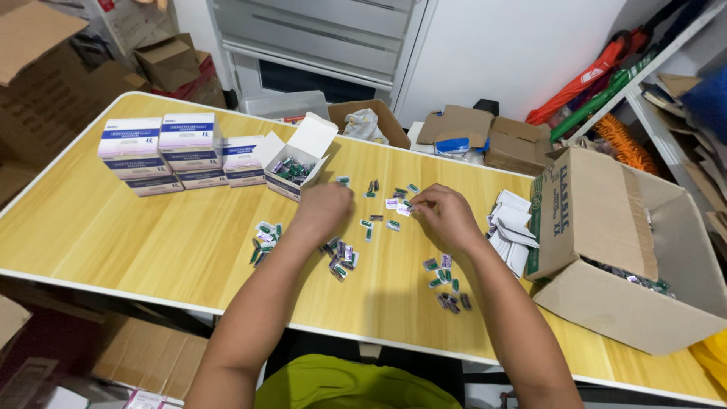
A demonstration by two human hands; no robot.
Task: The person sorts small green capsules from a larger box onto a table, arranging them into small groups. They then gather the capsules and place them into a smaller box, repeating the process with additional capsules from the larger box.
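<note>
Green-and-purple sachets [399, 204] sit pinched under the right hand [448, 217]'s narrowed fingertips; sorting into small lots looks under way, and dropping this one on a pile calls for a light release. Left hand [324, 210] is curled knuckles-up, its grip hidden. Just beyond those fingers stands an open white carton [297, 155]; stacked white-and-purple boxes [163, 151] farther left, white leaflets [513, 227] and a brown cardboard box [606, 250] right.

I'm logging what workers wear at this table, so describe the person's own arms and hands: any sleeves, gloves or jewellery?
Both forearms are bare to the bottom edge of the picture, with no sleeves showing. The left hand and the right hand wear no gloves, and no watch, bracelet or ring can be made out. A yellow-green garment shows between the arms.
</note>
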